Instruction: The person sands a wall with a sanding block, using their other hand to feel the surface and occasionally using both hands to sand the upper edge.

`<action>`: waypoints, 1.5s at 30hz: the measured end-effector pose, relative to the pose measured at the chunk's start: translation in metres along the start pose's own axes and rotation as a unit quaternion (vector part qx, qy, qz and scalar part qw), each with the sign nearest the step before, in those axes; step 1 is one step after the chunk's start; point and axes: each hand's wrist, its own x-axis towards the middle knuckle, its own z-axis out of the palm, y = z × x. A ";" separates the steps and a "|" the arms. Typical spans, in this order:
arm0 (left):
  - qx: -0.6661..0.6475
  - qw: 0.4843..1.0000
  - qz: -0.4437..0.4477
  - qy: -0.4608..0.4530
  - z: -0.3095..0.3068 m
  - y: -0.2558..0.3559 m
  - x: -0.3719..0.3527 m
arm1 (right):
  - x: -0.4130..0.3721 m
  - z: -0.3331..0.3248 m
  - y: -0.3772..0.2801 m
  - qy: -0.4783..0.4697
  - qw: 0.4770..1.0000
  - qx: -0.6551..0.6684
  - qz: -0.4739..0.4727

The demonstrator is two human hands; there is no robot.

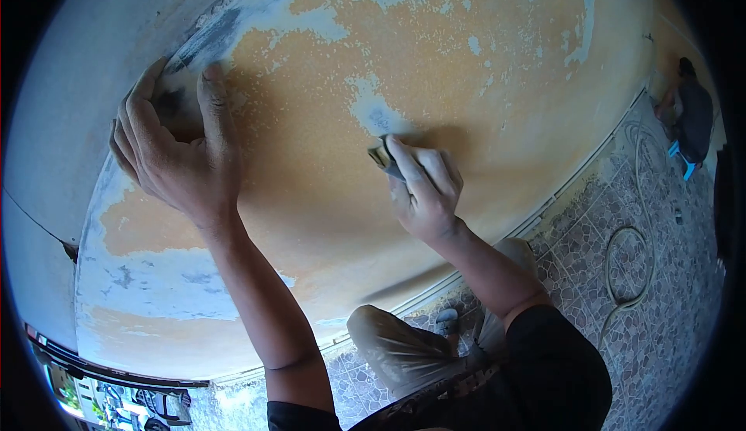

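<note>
Orange paint with pale blue-white worn patches covers the wall [311, 120] in front of me. My left hand [183, 147] is at the wall's left edge, fingers and thumb spread apart around the corner, holding nothing visible. My right hand [426, 186] grips a small dark block with a yellowish end [384, 158] against the wall, just below a pale patch [374, 109]. The block's face toward the wall is hidden. Dust coats both hands.
A coiled hose [649, 264] lies on the patterned tile floor [575, 276] at the right. Another person [694, 116] sits low on a blue stool [685, 163] by the wall. My bent knees are below the wall; assorted items [148, 404] stand at lower left.
</note>
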 end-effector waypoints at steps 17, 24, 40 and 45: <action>-0.027 0.999 0.010 -0.019 -0.005 0.000 0.001 | 0.022 0.003 -0.011 -0.076 0.995 0.019 -0.059; -0.096 0.994 0.005 -0.045 -0.011 -0.003 0.004 | -0.068 -0.030 0.041 -0.066 0.997 -0.034 -0.024; 0.010 1.000 0.023 -0.009 0.002 -0.011 -0.002 | -0.104 -0.045 0.041 -0.057 0.990 -0.022 0.128; 0.017 0.999 0.035 -0.005 0.005 0.007 -0.028 | -0.098 -0.070 0.022 -0.044 0.911 0.177 0.369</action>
